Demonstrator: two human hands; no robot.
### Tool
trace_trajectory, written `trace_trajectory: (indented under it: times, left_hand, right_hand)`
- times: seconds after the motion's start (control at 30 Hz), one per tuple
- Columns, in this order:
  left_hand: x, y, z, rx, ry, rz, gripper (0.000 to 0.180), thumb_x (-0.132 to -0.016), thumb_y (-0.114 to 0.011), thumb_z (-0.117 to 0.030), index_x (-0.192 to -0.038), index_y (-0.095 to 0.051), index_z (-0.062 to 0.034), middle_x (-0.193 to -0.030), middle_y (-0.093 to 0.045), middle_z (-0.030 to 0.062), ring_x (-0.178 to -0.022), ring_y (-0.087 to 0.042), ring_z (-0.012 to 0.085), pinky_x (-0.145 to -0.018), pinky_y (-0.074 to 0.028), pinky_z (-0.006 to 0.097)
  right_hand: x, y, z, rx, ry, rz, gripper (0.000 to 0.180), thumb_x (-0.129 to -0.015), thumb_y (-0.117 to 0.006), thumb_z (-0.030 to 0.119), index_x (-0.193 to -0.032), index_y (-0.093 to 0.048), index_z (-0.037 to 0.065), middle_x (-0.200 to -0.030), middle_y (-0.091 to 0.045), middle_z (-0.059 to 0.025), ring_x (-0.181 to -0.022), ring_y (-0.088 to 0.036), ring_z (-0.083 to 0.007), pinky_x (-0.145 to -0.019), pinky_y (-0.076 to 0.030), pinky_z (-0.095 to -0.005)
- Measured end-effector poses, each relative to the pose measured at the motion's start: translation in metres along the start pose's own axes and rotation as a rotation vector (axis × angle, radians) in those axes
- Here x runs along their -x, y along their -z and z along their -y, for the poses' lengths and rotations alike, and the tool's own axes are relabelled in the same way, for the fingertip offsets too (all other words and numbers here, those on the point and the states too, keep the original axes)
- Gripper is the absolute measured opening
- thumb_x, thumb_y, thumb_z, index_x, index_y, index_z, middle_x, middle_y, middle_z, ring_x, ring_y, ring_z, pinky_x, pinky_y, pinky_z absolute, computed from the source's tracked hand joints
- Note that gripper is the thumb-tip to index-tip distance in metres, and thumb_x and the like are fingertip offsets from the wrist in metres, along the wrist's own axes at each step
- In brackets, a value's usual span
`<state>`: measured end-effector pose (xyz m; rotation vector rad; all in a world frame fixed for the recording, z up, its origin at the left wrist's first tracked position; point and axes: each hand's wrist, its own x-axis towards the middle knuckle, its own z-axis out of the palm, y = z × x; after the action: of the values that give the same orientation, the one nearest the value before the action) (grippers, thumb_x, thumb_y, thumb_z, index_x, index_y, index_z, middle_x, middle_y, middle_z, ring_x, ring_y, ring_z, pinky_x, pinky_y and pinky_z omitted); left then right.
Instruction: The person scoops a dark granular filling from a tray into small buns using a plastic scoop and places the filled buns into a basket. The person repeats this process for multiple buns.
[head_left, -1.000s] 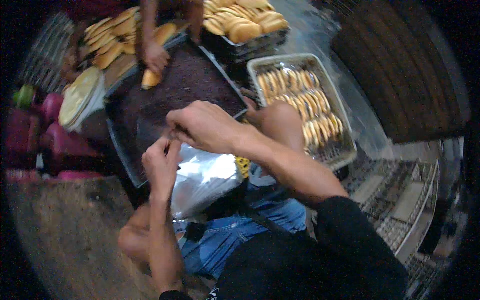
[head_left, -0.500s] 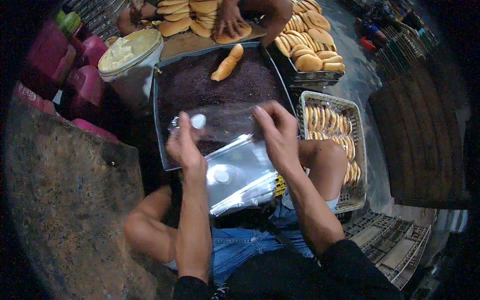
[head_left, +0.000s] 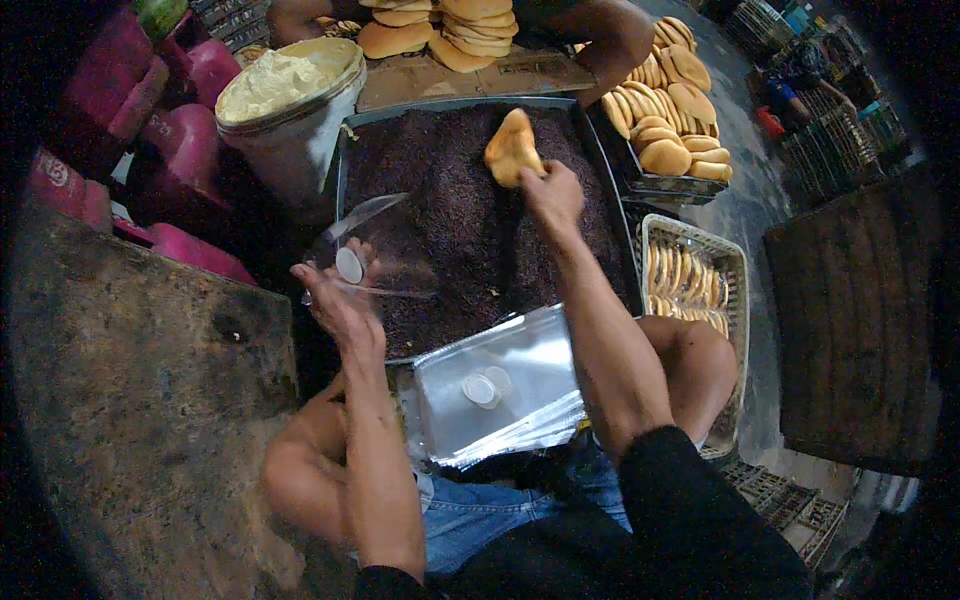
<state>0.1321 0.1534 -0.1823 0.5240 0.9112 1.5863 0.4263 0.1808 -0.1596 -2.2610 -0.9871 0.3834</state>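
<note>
My right hand (head_left: 552, 197) grips the near end of a golden-brown flat bread (head_left: 513, 150) and holds it over a metal tray (head_left: 617, 215) full of dark brown crumbly sprinkles (head_left: 430, 150). At the tray's left side, my left hand (head_left: 345, 310) holds a clear plastic bag (head_left: 390, 270) with a white oval label (head_left: 349, 265). The bag stands partly open, its mouth toward the right. Across my lap lies a stack of clear plastic bags (head_left: 530, 370), with white oval labels showing on top.
A bucket of pale yellow cream (head_left: 285, 85) stands at the far left. Stacked breads (head_left: 475, 30) are beyond the tray, near another person's leg (head_left: 615, 45). More breads fill a box (head_left: 690, 187) at right. A crate (head_left: 740, 310) holds wrapped breads. Pink containers (head_left: 180, 150) stand left.
My right hand has let go of the bag, reached forward and taken hold of the bread. My left hand keeps the bag, now further left. The other person's hand has left the stacked breads.
</note>
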Motion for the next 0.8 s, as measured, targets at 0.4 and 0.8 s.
trace_trajectory:
  times: [0.4,0.8]
  left_hand:
    - [0.047,-0.047,-0.008,-0.218,-0.04,-0.039,0.072,-0.096,-0.047,-0.061,-0.116,-0.056,0.0079,-0.119,-0.063,0.0226,-0.106,-0.064,0.029,-0.09,-0.058,0.047]
    - [0.106,-0.082,-0.014,-0.605,-0.118,0.185,0.067,-0.102,-0.039,-0.056,-0.116,-0.055,0.0071,-0.112,-0.064,0.0213,-0.101,-0.067,0.0297,-0.088,-0.057,0.039]
  right_hand:
    - [0.081,0.088,-0.102,0.042,0.31,0.06,0.027,-0.088,-0.067,0.016,-0.112,-0.066,0.004,-0.096,-0.07,-0.0157,-0.09,-0.067,-0.0271,-0.096,-0.047,-0.0432]
    - [0.13,0.211,-0.05,-0.798,0.035,0.335,0.046,-0.088,-0.062,0.014,-0.132,-0.054,0.003,-0.105,-0.067,-0.0111,-0.099,-0.061,-0.0165,-0.095,-0.044,-0.028]
